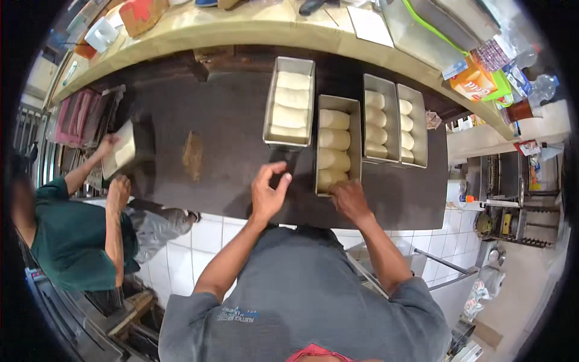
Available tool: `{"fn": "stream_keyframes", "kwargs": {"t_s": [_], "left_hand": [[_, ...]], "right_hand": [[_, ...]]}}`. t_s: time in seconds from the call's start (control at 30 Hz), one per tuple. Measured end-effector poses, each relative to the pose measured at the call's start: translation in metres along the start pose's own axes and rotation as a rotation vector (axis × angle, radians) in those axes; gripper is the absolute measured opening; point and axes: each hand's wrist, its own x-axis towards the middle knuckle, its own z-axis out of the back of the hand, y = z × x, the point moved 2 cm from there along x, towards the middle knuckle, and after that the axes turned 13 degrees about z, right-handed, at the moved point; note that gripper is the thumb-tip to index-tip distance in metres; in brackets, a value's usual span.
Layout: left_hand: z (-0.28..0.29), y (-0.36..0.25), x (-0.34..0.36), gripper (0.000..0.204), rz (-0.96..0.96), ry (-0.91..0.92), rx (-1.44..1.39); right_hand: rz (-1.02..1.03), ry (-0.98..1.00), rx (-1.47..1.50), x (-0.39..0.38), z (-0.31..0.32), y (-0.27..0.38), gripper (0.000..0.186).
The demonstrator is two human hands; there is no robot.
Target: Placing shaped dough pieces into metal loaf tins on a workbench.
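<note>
Four pieces of smooth pale dough lie in a row in a metal loaf pan (pixel 357 136), whose near end is under my right hand (pixel 351 200). The fingers of that hand are curled at the pan's near rim, partly hiding it. My left hand (pixel 269 190) is open in the air over the table's front part, thumb and fingers apart, holding nothing. Just beyond it stands another loaf pan (pixel 269 99) with several dough pieces. Farther right, two more filled pans, one (pixel 382 158) and another (pixel 420 136), stand side by side.
All stand on a dark table (pixel 229 120). At the left, a person in a green shirt (pixel 75 241) handles a pale loaf pan (pixel 123 151). Pink trays (pixel 75 117) are stacked behind it. A cluttered shelf (pixel 241 30) runs along the back.
</note>
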Motion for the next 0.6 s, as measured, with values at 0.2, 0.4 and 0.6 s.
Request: {"fn": "stream_keyframes", "kwargs": {"t_s": [0.2, 0.4, 0.6], "left_hand": [[-0.063, 0.036, -0.061, 0.026, 0.084, 0.153, -0.032], [-0.082, 0.017, -0.055, 0.024, 0.202, 0.22, 0.041], [-0.076, 0.017, -0.045, 0.023, 0.144, 0.214, 0.013]], "right_hand": [[-0.195, 0.461, 0.393, 0.02, 0.044, -0.012, 0.017], [-0.368, 0.378, 0.523, 0.06, -0.012, -0.052, 0.02], [-0.252, 0.625, 0.459, 0.03, 0.02, -0.04, 0.026]]}}
